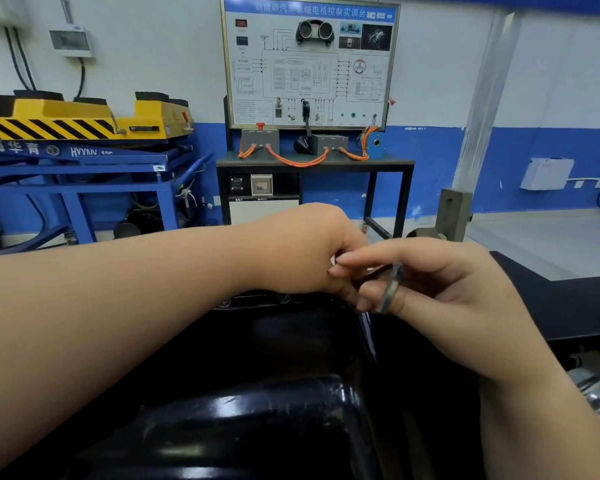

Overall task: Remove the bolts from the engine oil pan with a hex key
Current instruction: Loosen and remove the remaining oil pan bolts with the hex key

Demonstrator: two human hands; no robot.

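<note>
While both hands are held together over the black oil pan, the hex key is found between them, above the pan's far right side.

Noted of the right hand: grip closed on the key, fingers curled round a grey, blurred length that is tilted down and to the left. A darker length is seen running on below the fingers toward the pan. Whether its tip touches the pan cannot be told.

Noted of the left hand: extended across from the left, wrist bent, fingers curled under. Its grip is narrow, pinched on a thin dark bar that is taken for the key's other arm. The fingertips of the two hands are seen touching or all but touching.

The pan is recorded as glossy and rounded; the lower centre of the view is filled by it, beneath both forearms.

Behind, a training board with a wiring diagram and a gauge cluster is mounted upright on a dark counter. Grey boxes on that counter are joined by orange cables. At far left, a yellow platform with black hazard stripes is carried on a blue lift frame. A grey post is seen at right, against a wall painted white over blue.
</note>
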